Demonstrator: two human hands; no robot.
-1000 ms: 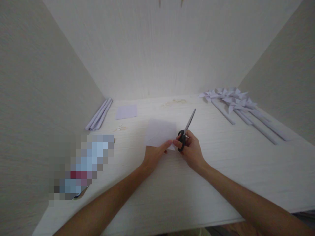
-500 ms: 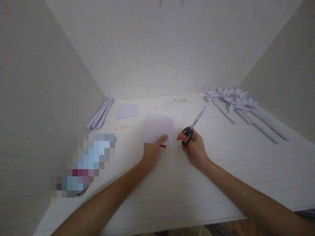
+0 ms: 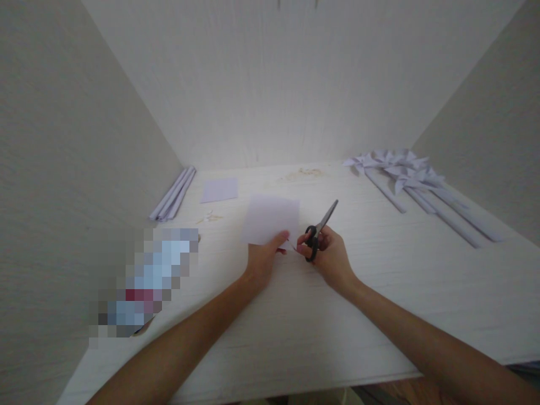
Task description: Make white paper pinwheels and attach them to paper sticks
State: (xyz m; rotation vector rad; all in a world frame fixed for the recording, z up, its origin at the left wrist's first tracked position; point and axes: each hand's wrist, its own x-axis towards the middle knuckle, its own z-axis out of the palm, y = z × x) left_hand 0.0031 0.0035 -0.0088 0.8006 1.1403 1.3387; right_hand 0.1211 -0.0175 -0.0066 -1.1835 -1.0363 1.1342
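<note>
Centrally, left hand [image 3: 262,260] pinching paper square's [image 3: 270,218] near edge, right hand [image 3: 327,256] gripping scissors [image 3: 318,230].

A pale wood-grain table [image 3: 379,292] is carrying rolled paper sticks [image 3: 172,194], a small paper square [image 3: 219,190] and paper pinwheels [image 3: 405,171] (far right), all lying flat.

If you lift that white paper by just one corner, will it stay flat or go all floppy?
Probably floppy. The paper sheet looks thin, and the left hand pinches it only at its near edge. It likely weighs next to nothing, so a nudge would slide it across the smooth table. It should tear easily; the right hand holds scissors beside it.
</note>
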